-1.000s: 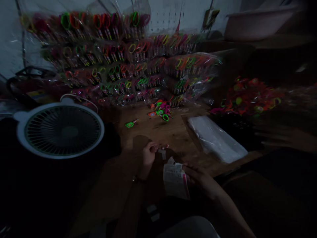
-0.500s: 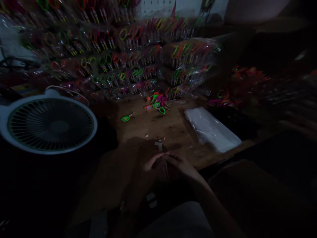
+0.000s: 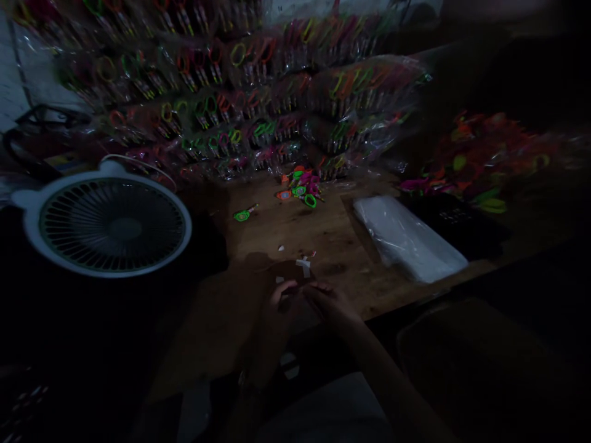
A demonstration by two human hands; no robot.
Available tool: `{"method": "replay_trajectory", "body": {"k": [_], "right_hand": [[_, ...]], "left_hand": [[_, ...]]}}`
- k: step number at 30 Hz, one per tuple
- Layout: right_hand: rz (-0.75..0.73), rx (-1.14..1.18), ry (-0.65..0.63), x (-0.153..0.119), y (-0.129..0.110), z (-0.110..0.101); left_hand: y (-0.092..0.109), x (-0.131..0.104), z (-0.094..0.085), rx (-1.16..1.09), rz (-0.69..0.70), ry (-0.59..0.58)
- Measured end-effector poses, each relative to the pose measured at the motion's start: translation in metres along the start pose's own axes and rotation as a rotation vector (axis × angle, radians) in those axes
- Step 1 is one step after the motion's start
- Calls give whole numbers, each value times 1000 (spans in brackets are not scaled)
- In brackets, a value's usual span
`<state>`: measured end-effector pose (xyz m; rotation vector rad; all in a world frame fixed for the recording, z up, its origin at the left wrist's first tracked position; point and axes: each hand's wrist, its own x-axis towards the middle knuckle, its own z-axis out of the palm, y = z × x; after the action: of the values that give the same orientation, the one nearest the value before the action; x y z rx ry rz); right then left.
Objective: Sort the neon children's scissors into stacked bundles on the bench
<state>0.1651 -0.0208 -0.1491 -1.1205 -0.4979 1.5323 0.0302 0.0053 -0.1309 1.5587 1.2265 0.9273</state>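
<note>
Close together at the near part of the wooden table (image 3: pixel 268 237) are my two hands, in very dim light. My left hand (image 3: pixel 281 301) has its fingers curled inward, and my right hand (image 3: pixel 332 304) pinches close beside it. Whatever lies between the fingertips is too dark to make out; a faint, pale, thin sheet seems to hang below them. Just beyond the fingers are white paper scraps (image 3: pixel 303 266). Farther off lies a pile of bright toy pieces (image 3: pixel 302 186) in green, orange and magenta, with a single green toy piece (image 3: pixel 242 215) to its left.
A white round fan (image 3: pixel 111 227) stands at the left. On the right lies a stack of clear plastic bags (image 3: pixel 409 237), with a heap of colourful pieces (image 3: pixel 489 154) behind it. Plastic-wrapped rows of colourful ring-topped toys (image 3: pixel 221 104) rise along the back.
The whole view has shifted slightly, so the table and fan appear farther right. My hands stay together, with the fingers moved only a little.
</note>
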Motion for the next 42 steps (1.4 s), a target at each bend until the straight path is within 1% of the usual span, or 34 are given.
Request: {"method": "replay_trajectory", "body": {"k": [2,5,7,10,13,15,17,22,26,30,33,36,38,40,42], "right_hand": [[-59,-83,-18,-4,-3,1],[-228,-251,-50,-9,-4,0],[-294,-302,-73,-10,-2,-2],[-331,-312,-72,-11,4,-4],[-371,-337,-11,-13,8,-2],[-371,-359,56,-14,10,2],[-347,-380,124,-15,12,8],[-270,-369,246,-17,13,24],[-265,-379,277,-16,15,29],[-264,-390,345,-12,21,27],[-241,-330,375,-12,24,27],[-234,-261,401,-12,21,24],[-281,-254,455,-9,16,16],[-343,-294,506,-2,9,6],[-372,-379,497,9,5,-2]], "left_hand": [[-2,2,0,-88,-20,12],[-4,6,-1,-181,-29,19],[-3,7,-1,-211,-25,30],[-1,5,0,-222,29,73],[2,1,5,-210,126,168],[3,0,10,-227,175,276],[4,0,15,-277,191,368],[5,5,21,-365,171,527],[4,9,18,-368,195,640],[4,15,9,-387,172,760],[4,23,-4,-416,146,829],[4,30,-23,-454,139,865],[5,33,-40,-470,129,923],[11,35,-54,-474,106,976],[19,34,-63,-462,72,961]]}}
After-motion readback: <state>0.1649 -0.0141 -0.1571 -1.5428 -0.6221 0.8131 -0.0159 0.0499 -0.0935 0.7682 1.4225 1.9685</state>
